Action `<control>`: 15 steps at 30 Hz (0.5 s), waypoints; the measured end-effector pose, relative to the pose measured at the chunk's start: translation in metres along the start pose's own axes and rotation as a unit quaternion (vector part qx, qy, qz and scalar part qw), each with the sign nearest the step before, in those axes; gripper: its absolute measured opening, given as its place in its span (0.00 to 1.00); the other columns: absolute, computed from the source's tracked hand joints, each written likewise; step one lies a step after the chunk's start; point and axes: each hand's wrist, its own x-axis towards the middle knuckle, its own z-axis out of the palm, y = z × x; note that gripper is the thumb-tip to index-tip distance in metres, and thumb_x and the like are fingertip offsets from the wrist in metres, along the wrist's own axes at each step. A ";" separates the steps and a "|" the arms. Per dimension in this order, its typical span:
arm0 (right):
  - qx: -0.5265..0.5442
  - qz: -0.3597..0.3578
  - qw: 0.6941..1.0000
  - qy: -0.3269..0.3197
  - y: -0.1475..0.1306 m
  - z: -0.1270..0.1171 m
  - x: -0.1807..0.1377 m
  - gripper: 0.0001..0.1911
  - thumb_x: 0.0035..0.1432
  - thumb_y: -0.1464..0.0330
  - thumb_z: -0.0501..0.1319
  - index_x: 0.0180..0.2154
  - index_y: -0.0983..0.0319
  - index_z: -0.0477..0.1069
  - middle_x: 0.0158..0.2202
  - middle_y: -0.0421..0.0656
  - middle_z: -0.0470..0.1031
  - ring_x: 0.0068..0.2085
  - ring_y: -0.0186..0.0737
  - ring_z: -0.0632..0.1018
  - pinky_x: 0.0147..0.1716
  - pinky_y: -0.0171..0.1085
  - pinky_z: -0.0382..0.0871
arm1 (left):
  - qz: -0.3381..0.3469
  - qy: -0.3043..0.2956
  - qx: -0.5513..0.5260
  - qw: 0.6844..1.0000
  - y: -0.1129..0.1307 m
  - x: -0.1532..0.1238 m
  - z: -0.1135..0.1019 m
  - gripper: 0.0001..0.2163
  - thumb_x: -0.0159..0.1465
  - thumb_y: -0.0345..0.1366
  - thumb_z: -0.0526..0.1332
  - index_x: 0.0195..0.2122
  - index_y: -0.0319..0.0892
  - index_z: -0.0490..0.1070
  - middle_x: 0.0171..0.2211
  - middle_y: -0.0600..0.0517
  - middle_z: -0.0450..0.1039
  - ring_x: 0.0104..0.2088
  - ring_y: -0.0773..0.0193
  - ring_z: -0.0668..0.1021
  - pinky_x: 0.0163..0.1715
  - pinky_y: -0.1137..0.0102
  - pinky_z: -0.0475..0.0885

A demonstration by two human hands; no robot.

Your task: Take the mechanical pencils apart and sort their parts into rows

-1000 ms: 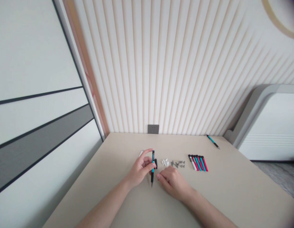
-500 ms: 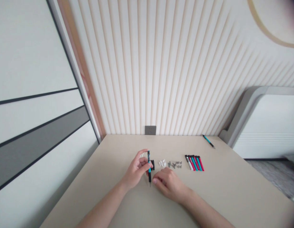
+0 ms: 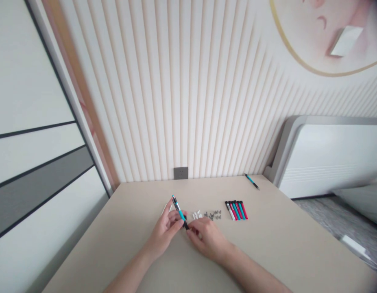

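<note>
A blue pen (image 3: 179, 210) with a black grip leans up to the left, held between the thumb and fingers of my left hand (image 3: 164, 230). At the pen's lower end, my right hand (image 3: 207, 237) has its thumb and fingertips closed round the tip, which they hide. Just beyond my right hand lie small white pieces (image 3: 196, 214) and a group of small grey parts (image 3: 213, 215). Black pieces behind my left fingers are mostly covered. Thin white rods (image 3: 165, 209) show partly beside my left index finger.
A row of several pen barrels (image 3: 236, 210) in white, red and teal lies right of the grey parts. Another blue pen (image 3: 252, 181) rests near the table's back right edge. A dark wall socket (image 3: 181, 173) sits behind the table (image 3: 139, 207).
The pen has gone from nearly upright to tilted, its top leaning left. My right fingers have come from beside it onto its lower end. The camera view has turned to the right.
</note>
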 end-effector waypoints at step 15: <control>-0.201 0.432 0.871 0.123 0.164 -0.106 -0.003 0.17 0.67 0.62 0.47 0.41 0.60 0.73 0.37 0.49 0.78 0.40 0.44 0.78 0.34 0.36 0.64 | 0.252 -0.081 0.456 0.849 0.002 0.003 -0.012 0.10 0.68 0.30 0.53 0.42 0.43 0.74 0.32 0.50 0.75 0.36 0.62 0.76 0.39 0.67 0.72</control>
